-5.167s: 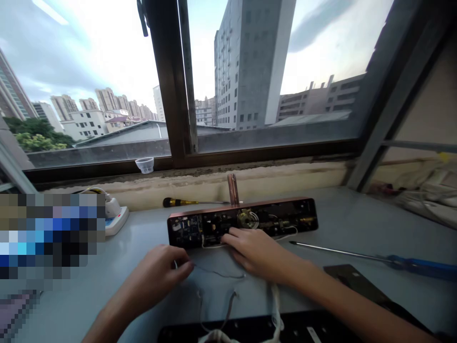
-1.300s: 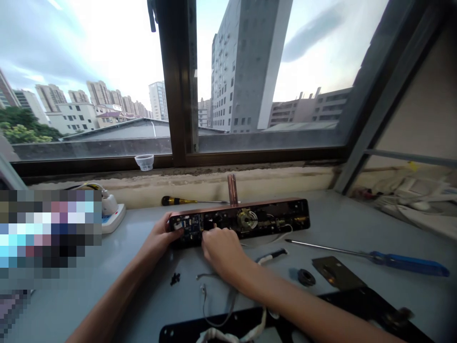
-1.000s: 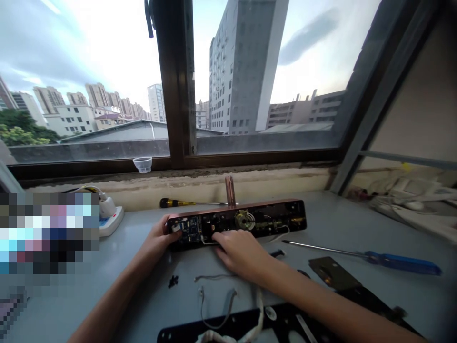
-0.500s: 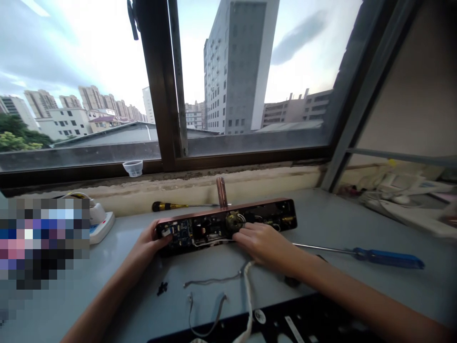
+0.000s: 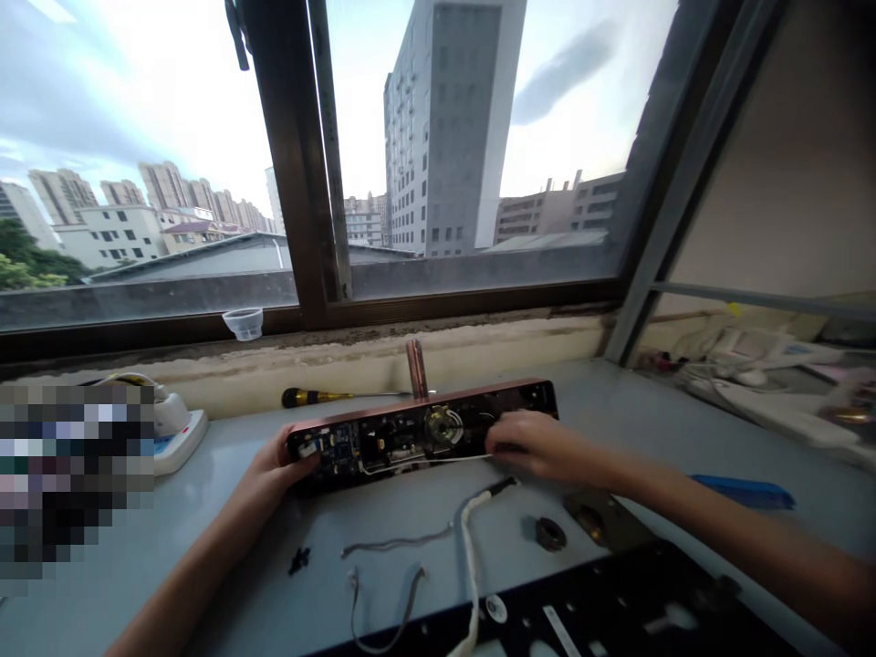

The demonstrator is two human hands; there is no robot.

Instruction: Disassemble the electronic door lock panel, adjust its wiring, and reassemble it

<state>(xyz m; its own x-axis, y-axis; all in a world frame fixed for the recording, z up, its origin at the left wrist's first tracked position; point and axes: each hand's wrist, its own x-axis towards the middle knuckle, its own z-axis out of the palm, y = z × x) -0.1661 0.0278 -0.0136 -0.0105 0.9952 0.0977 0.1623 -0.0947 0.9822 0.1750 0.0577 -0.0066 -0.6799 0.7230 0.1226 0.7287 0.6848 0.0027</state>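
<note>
A long, narrow copper-edged housing (image 5: 390,436) lies with its inside facing me and a copper-coloured post (image 5: 417,370) behind it. My left hand (image 5: 279,464) grips its left end, thumb over the blue circuit board (image 5: 335,449) and fingers behind. A round yellowish part (image 5: 443,426) with white leads sits mid-housing. My right hand (image 5: 537,443) is closed over the right half, its fingertips partly hidden. A thin white wire (image 5: 424,462) stretches along the housing's lower edge to those fingers.
Nearer me are a white sleeved cable (image 5: 468,547), short grey cables (image 5: 397,545), black screws (image 5: 299,560), a dark ring (image 5: 550,535) and a black panel (image 5: 581,607). A black-yellow screwdriver (image 5: 315,397) lies behind; a blue-handled one (image 5: 745,491) is partly behind my right arm. A power strip (image 5: 182,444) stands left.
My right hand has moved right along the housing, away from the round part, and more of the white wire shows. My left hand keeps its grip. The view has shifted slightly.
</note>
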